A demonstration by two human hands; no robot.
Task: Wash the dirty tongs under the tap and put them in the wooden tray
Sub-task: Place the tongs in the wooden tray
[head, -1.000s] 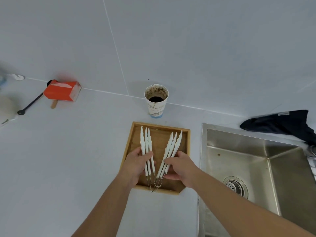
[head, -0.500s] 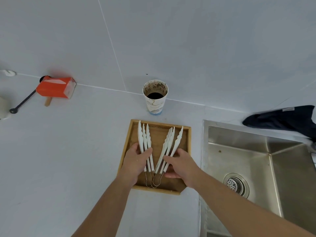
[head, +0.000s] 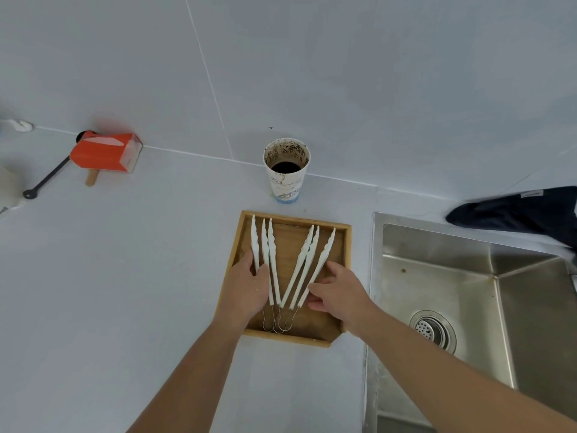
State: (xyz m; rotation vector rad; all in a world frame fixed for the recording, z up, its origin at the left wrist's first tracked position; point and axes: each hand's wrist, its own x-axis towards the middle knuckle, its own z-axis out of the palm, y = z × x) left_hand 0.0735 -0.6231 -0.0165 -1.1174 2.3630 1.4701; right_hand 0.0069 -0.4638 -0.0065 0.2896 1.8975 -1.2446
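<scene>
Fingers point(head: 253, 263) of left hand point(head: 246, 292) curled over the left group of tongs point(head: 265, 254), thumb laid across the white arms, grasping them against the tray floor. Fingers point(head: 335, 270) of right hand point(head: 338, 296) bent beside and under the right group of tongs point(head: 307, 264), thumb tip against the outermost arm; contact plain, full grasp not certain from this angle.

Tongs: slim white arms with scalloped, wavy gripping edges toward the tips, narrowing to thin bare wire loops at the handle ends. No visible soiling on the white surfaces. Left group lying nearly straight up the frame, tips reaching the tray's far rim. Right group slanted, tips toward upper right. Both groups converging at the wire loops near the tray's lower edge, forming a V. All lying inside the wooden tray point(head: 342, 232), at centre of the frame.

Wooden tray: light-brown, raised rim, square with one corner cut off at lower right, resting on the white counter point(head: 125, 276), just left of the sink.

Paper cup point(head: 286, 179) upright above the tray, near the wall; dark liquid inside, brown specks coating the inner wall. Stainless sink point(head: 530, 307) at right of frame, round drain strainer point(head: 432, 329) in its floor. Dark cloth point(head: 515, 210) on the counter at upper right, behind the sink. Orange box point(head: 103, 153) at upper left, lying over a black-handled utensil point(head: 43, 182) and a wooden handle point(head: 91, 179).
</scene>
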